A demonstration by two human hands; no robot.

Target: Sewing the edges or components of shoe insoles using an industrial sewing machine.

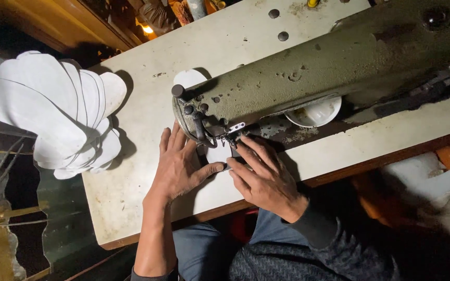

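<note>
White fabric piece point(219, 154) lies under the needle of the olive-green sewing machine point(308, 73), and I keep both hands open on it: left hand point(179, 167) pressed flat, right hand point(261, 174) steering with its fingertips. Those fingertips sit close to the needle; a slip could catch them. Around me, the pale tabletop point(131, 177) is scuffed, a fan of white cut pieces point(58, 109) overhangs its left edge, and the room is dim.
</note>
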